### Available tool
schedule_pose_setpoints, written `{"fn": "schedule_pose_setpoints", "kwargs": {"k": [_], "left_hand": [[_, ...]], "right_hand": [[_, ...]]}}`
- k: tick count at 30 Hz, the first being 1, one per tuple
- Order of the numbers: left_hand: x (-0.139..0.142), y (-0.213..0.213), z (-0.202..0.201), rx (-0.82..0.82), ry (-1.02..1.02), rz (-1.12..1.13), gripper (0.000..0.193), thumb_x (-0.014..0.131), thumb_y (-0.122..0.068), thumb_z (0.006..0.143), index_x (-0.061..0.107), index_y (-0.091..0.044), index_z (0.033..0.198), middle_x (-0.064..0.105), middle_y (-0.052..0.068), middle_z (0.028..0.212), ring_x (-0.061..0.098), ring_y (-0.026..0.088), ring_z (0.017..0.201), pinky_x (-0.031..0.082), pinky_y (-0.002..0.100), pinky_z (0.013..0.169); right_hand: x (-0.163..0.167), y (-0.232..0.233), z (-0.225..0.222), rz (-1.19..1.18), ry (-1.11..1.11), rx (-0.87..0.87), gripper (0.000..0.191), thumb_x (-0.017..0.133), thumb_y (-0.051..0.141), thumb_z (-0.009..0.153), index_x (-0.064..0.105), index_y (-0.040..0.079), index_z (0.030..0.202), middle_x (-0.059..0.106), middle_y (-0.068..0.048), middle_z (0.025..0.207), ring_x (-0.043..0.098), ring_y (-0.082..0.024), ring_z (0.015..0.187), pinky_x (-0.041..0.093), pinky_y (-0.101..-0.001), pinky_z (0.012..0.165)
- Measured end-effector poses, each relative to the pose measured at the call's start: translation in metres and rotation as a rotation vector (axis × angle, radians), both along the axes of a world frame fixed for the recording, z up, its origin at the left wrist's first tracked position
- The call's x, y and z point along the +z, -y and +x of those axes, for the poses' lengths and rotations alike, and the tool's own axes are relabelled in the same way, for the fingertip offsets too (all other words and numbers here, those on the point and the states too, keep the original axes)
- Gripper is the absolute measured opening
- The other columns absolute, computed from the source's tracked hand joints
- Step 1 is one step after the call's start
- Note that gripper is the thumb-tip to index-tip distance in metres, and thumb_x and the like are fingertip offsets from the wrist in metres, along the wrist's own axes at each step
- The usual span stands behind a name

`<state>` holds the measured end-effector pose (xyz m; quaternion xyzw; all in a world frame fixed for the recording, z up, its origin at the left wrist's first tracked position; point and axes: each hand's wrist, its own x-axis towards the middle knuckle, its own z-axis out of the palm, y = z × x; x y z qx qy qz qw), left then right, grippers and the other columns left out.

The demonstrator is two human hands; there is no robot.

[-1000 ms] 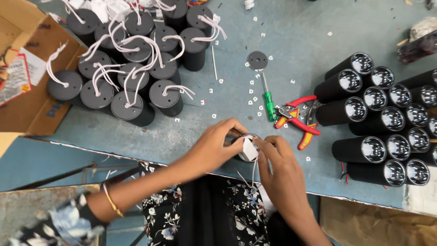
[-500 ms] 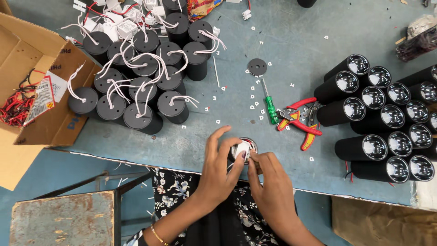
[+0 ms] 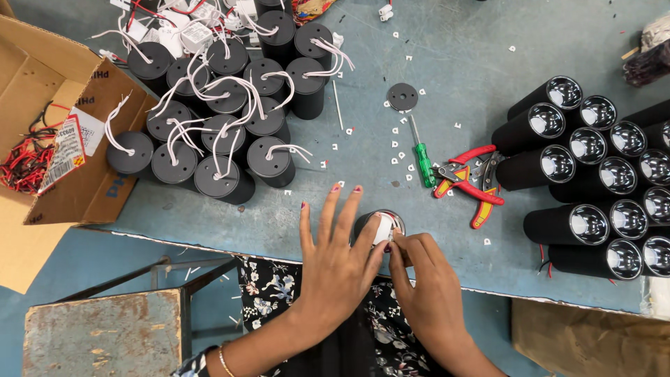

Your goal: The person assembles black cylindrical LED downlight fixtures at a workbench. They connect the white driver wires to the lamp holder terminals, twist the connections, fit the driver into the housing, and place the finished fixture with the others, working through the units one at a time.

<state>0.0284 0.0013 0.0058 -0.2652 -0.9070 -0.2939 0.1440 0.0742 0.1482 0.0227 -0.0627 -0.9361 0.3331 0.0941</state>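
Fingers of the left hand [image 3: 336, 262] are spread flat over a black cylindrical light housing [image 3: 377, 225] at the near edge of the blue worktable [image 3: 488, 42]. The right hand [image 3: 424, 276] pinches something small and white at its open end. Wired housings [image 3: 223, 126] cluster toward the far left corner; finished-looking lensed ones [image 3: 593, 174] lie stacked along the right edge, so much appears done. A green screwdriver [image 3: 421, 157] and red pliers [image 3: 469, 181] lie between.

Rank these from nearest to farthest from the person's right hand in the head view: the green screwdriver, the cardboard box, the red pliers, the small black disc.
From the right hand:
1. Green screwdriver and red pliers, just beyond the hand on the table; too close to call between them.
2. Small black disc, farther up the table, past the screwdriver's tip.
3. Cardboard box, far off at the table's left edge.
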Motion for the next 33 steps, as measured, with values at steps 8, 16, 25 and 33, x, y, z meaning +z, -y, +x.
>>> {"fn": "schedule_pose_setpoints", "kwargs": {"k": [8, 16, 25, 33], "left_hand": [[0.005, 0.006, -0.003, -0.051, 0.005, -0.072, 0.048, 0.07, -0.031, 0.095, 0.06, -0.005, 0.134, 0.039, 0.021, 0.153, 0.029, 0.037, 0.151, 0.021, 0.072, 0.115], [0.0, 0.012, -0.003, -0.069, 0.027, -0.07, 0.051, 0.068, -0.029, 0.094, 0.057, -0.004, 0.137, 0.04, 0.022, 0.152, 0.03, 0.037, 0.15, 0.021, 0.068, 0.117], [-0.009, 0.014, -0.005, -0.077, 0.144, 0.015, 0.058, 0.07, -0.022, 0.091, 0.052, -0.004, 0.143, 0.041, 0.023, 0.149, 0.036, 0.039, 0.146, 0.025, 0.063, 0.118], [-0.007, 0.012, -0.018, -0.103, 0.125, -0.026, 0.054, 0.068, -0.022, 0.092, 0.053, 0.001, 0.14, 0.041, 0.024, 0.151, 0.035, 0.038, 0.149, 0.024, 0.065, 0.119]], "right_hand": [[0.011, 0.003, -0.006, 0.053, -0.09, 0.025, 0.036, 0.07, 0.006, 0.089, 0.067, 0.007, 0.125, 0.063, -0.014, 0.114, 0.066, -0.03, 0.094, 0.053, -0.0398, 0.077], [0.009, 0.008, -0.012, 0.053, -0.026, 0.031, 0.038, 0.068, 0.006, 0.09, 0.066, 0.008, 0.128, 0.062, -0.015, 0.115, 0.066, -0.03, 0.087, 0.053, -0.04, 0.074], [0.005, 0.01, -0.028, 0.167, 0.021, 0.07, 0.041, 0.066, 0.003, 0.087, 0.063, 0.006, 0.128, 0.062, -0.018, 0.116, 0.064, -0.037, 0.097, 0.053, -0.0436, 0.078], [0.001, 0.007, -0.037, 0.16, 0.013, 0.109, 0.043, 0.065, 0.001, 0.086, 0.063, 0.004, 0.129, 0.062, -0.018, 0.116, 0.064, -0.037, 0.1, 0.053, -0.0437, 0.082]]}}
